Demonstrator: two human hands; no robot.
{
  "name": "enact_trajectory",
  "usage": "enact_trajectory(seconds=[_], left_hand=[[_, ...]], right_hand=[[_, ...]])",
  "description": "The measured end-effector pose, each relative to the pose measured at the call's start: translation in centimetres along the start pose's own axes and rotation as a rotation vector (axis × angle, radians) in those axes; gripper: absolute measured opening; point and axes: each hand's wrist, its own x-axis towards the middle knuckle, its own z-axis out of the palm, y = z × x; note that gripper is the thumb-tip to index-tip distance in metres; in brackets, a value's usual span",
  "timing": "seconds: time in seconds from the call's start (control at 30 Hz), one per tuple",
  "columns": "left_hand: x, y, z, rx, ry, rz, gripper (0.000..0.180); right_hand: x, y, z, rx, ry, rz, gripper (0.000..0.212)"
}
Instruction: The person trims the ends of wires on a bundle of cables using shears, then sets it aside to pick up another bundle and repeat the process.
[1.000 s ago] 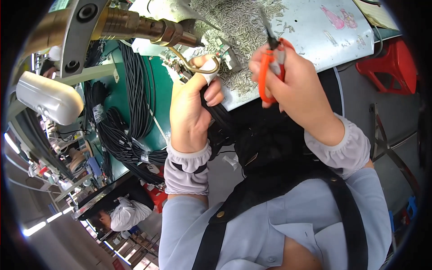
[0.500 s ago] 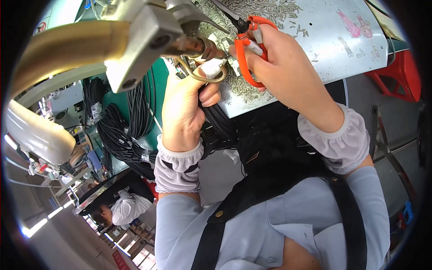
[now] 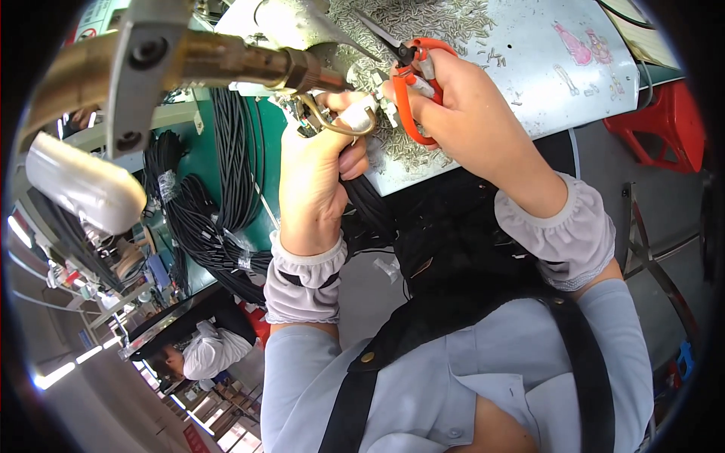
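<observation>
Many metal bits (image 3: 462, 24) on pale panel (image 3: 536, 87); right grip (image 3: 467, 104) clasping scissors (image 3: 406, 55), left grip (image 3: 313, 170) cables (image 3: 368, 202).

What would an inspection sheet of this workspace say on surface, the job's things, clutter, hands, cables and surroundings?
Surface: pale sheet with pink stickers; green tabletop to the left.
Job's things: orange-handled scissors; thin black cables.
Clutter: many small metal pieces scattered across the sheet.
Hands: left hand closed on the thin black cables; right hand gripping the scissors, its fingertips near the left's.
Cables: thick black bundles on the green tabletop.
Surroundings: red stool at right; co-worker in white at lower left.
</observation>
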Motion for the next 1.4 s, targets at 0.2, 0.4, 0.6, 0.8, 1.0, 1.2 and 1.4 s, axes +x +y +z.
enact_trajectory(seconds=[0.2, 0.4, 0.6, 0.8, 1.0, 1.2, 1.4], left_hand=[[-2.2, -0.9, -0.1, -0.108, -0.02, 0.047, 0.01], [-5.1, -2.1, -0.1, -0.041, 0.005, 0.108, 0.009], [-4.1, -1.9, 0.3, 0.093, 0.096, 0.138, 0.008], [-0.1, -1.2, -0.2, -0.195, -0.059, -0.026, 0.01], [0.7, -0.4, -0.1, -0.107, -0.043, -0.05, 0.011], [0.7, -0.2, -0.2, -0.043, -0.018, -0.035, 0.011], [0.2, -0.2, 0.2, -0.03, 0.038, 0.027, 0.01]], right_hand=[[-2.0, 0.0, 0.0, 0.195, -0.092, 0.079, 0.009], [-4.9, -0.5, 0.7, 0.204, -0.081, -0.023, 0.008], [-5.5, -0.5, -0.1, 0.348, 0.019, 0.096, 0.005], [-2.4, -0.2, -0.5, 0.327, 0.103, 0.115, 0.008], [0.4, 0.7, 0.1, 0.071, -0.028, 0.035, 0.013], [0.5, 1.0, 0.4, 0.036, -0.02, 0.001, 0.013], [0.5, 1.0, 0.4, 0.05, -0.016, -0.047, 0.012]])
